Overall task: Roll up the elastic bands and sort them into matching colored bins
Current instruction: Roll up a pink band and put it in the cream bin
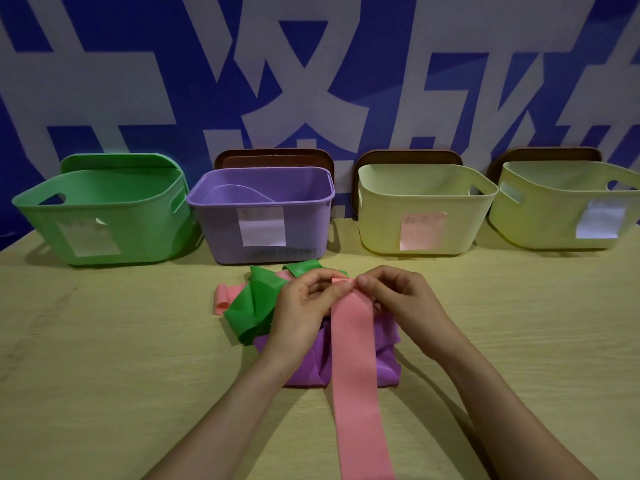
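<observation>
1. I see a pale, wood-grained tabletop (104, 375).
2. Along its far side stand four bins in a row. From left to right they are a green bin (104, 216), a purple bin (304, 223), a pale yellow bin (381, 220) and a second yellow bin (540, 216).
3. In front of the purple bin, a crumpled green band (249, 306) touches a folded purple band (311, 362).
4. A pink band (356, 393) crosses the purple band and runs to the near edge.
5. A pink curl (221, 299) lies just left of the green band.

The left forearm (242, 417) and right forearm (495, 410), both bare, reach in from the bottom edge and converge toward the middle. The left hand (304, 303) and right hand (398, 296) meet close together with fingers curled and palms turned inward. Each pinches the far end of the band (353, 341) between thumb and fingers.
</observation>
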`<state>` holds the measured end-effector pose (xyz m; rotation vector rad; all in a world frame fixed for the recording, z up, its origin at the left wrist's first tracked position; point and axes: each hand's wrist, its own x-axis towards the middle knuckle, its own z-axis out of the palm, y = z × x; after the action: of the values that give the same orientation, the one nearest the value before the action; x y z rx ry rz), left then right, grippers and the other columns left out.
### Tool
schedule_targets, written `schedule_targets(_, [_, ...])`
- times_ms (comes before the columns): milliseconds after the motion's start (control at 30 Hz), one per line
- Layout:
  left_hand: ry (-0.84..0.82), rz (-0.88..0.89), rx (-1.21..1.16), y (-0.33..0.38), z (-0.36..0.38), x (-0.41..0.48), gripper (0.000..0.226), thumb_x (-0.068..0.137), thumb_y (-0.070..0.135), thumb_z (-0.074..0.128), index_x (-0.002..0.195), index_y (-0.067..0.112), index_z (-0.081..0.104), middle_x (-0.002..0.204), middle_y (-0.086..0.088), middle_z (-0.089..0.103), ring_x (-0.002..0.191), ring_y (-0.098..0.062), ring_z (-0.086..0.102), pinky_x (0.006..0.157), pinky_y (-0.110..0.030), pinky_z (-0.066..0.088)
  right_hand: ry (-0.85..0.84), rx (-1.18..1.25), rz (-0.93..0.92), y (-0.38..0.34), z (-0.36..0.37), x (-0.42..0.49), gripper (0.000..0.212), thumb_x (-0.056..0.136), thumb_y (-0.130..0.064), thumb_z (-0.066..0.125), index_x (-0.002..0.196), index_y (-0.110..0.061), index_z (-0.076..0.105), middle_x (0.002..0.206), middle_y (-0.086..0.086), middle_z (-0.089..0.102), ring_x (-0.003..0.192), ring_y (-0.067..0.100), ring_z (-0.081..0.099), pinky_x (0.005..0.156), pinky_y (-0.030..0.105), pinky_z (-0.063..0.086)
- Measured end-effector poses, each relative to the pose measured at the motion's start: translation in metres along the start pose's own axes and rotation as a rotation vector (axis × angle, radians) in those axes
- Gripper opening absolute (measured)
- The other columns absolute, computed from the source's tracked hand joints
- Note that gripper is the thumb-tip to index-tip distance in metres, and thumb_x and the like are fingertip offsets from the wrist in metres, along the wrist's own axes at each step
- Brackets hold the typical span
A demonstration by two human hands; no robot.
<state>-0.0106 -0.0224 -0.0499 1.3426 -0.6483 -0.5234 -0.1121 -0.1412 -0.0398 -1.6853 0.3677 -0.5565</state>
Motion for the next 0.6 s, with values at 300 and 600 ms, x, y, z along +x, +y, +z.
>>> schedule_targets(300, [-0.123, -0.177, -0.147, 0.0031, -0.0003, -0.0018, 0.02, 0.081, 0.006, 0.069, 0.102, 0.005, 0.069, 0.09, -0.012, 0.074, 0.08, -0.016, 0.071, 0.067, -0.02, 0.056, 0.05, 0.049, -0.027, 0.0008, -0.0019, 0.0002, 0.009, 0.086, -0.013, 0.065, 0.089, -0.007, 0.071, 0.083, 0.004, 0.07, 0.079, 0.009, 0.063, 0.069, 0.021, 0.052])
schedule_targets(600, [-0.058, -0.15, -0.072, 0.0051, -0.0027, -0.0002, 0.015, 0.07, 0.007, 0.078, 0.081, 0.008, 0.068, 0.072, -0.005, 0.073, 0.069, -0.014, 0.07, 0.058, -0.019, 0.054, 0.02, 0.1, -0.043, -0.0011, -0.0031, -0.0018, 0.015, 0.077, -0.004, 0.071, 0.091, -0.008, 0.072, 0.086, 0.007, 0.073, 0.081, 0.014, 0.067, 0.074, 0.024, 0.055])
